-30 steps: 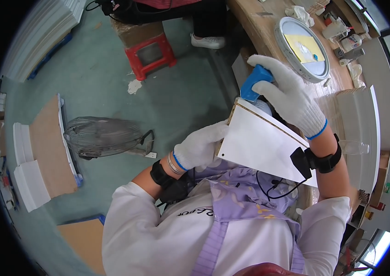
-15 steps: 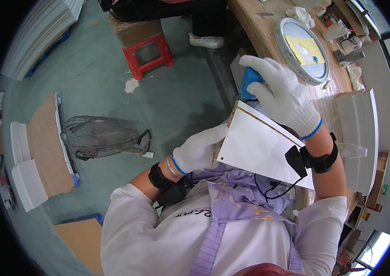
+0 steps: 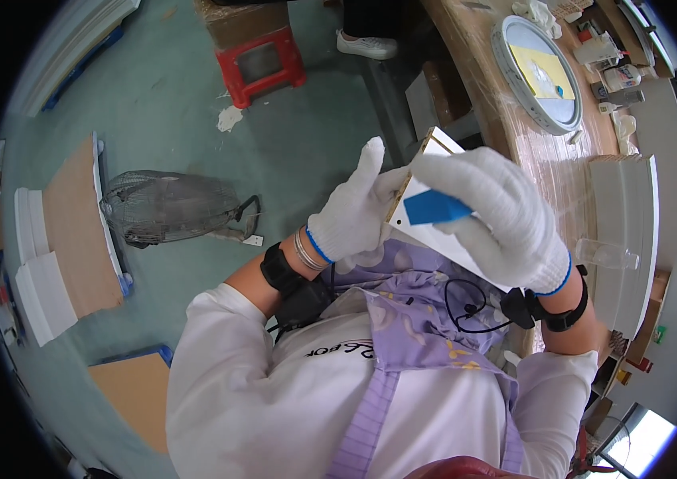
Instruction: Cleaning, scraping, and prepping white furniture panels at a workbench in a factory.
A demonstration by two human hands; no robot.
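And my right hand (image 3: pixel 506 217) grips the block (image 3: pixel 436 207), left hand (image 3: pixel 354 209) splayed beside the board (image 3: pixel 418 233), stiff-looking, best held by its edges.

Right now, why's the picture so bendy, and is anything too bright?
Head view: the fisheye lens bends straight edges near the rim; head view: a glowing rectangular pane, lower right, is washed out white; head view: the angular blue block in the white-gloved right hand shows clearly.
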